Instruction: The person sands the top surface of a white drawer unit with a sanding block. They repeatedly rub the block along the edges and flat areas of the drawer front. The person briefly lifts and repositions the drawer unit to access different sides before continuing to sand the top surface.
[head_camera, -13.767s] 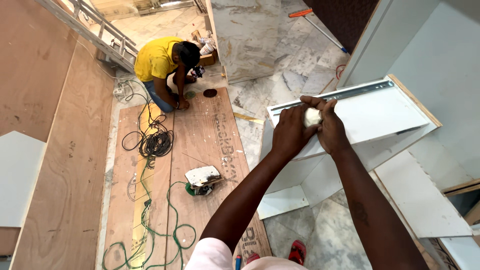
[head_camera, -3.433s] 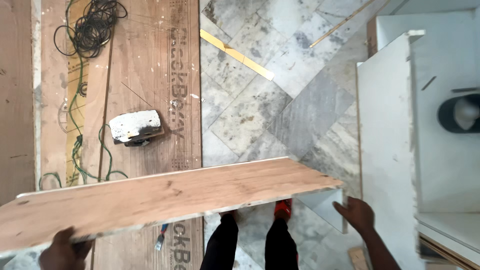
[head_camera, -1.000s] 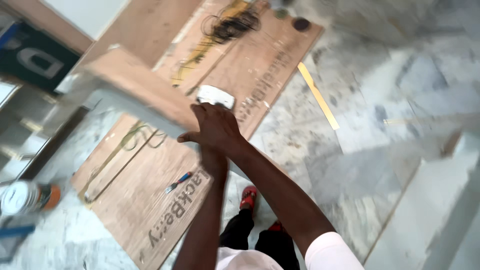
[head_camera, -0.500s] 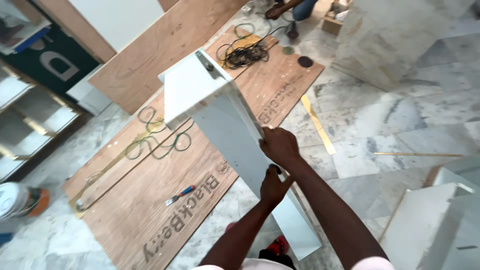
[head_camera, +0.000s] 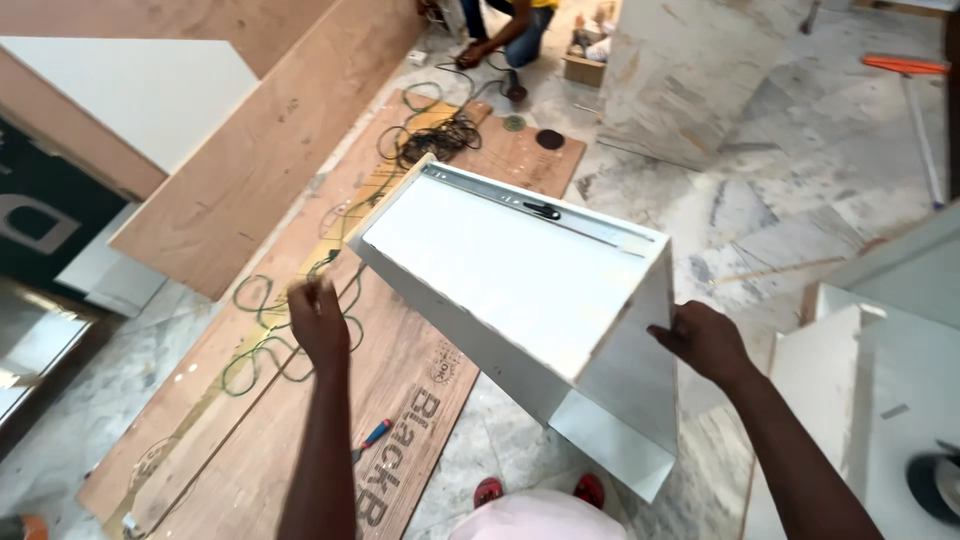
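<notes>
**Ana:** Right in the middle, up off the floor, one big white box (head_camera: 510, 280) is tilted. One long metal rail (head_camera: 530, 208) runs along its far edge.

**Ben:** Who holds it?

**Ana:** Two hands. The left hand (head_camera: 318, 322) is wrapped on the near left edge. The right hand (head_camera: 703, 340) grips the right corner.

**Ben:** How to carry it well?

**Ana:** I think keep both grips tight, hold it level, and step over the green cord (head_camera: 262, 340).

**Ben:** What else?

**Ana:** One brown board (head_camera: 420, 400) on the floor, one small screwdriver (head_camera: 370, 439), and one person (head_camera: 500, 25) crouched far away.
</notes>
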